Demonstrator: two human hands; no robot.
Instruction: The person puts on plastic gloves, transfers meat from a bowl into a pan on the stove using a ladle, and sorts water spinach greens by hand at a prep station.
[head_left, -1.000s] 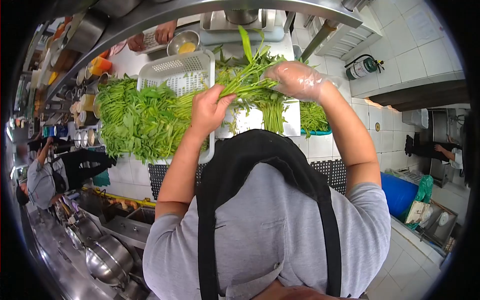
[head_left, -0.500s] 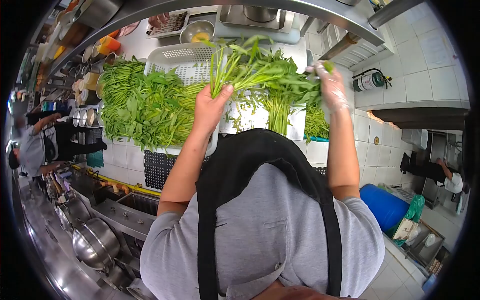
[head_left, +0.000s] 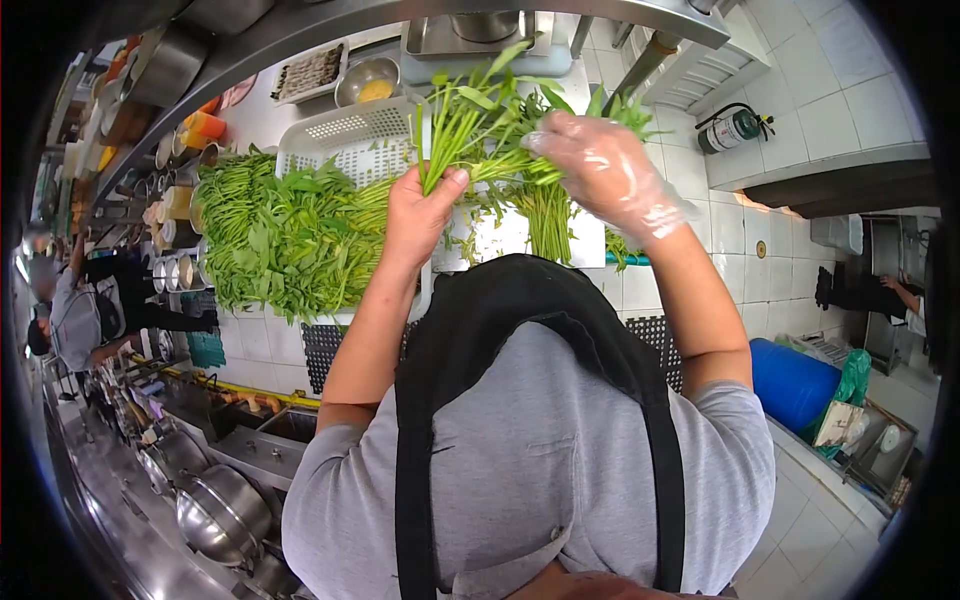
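Observation:
A bunch of long-stemmed leafy greens that looks like water spinach (head_left: 452, 128) stands up from my left hand (head_left: 422, 212), whose thumb and fingers are closed around the lower stems. My right hand (head_left: 612, 178), in a clear plastic glove, curls its fingers on stems lying sideways just right of that bunch; its fingertips are partly hidden. Below, more cut stems (head_left: 548, 225) and loose leaf bits lie on a pale work surface (head_left: 503, 238). To the left, a large heap of the same greens (head_left: 300, 235) fills most of a white perforated tray (head_left: 320, 128).
Behind the tray are a metal bowl (head_left: 362, 78) with yellow contents and a rectangular tray (head_left: 312, 74). A steel shelf edge (head_left: 560, 14) crosses overhead. One person (head_left: 85, 320) is at far left, another (head_left: 905, 298) at far right. A blue barrel (head_left: 793, 383) lies right.
My gloved right hand has moved left from the leafy ends toward the stems beside my left hand. My left hand keeps its grip. The whole view has shifted slightly.

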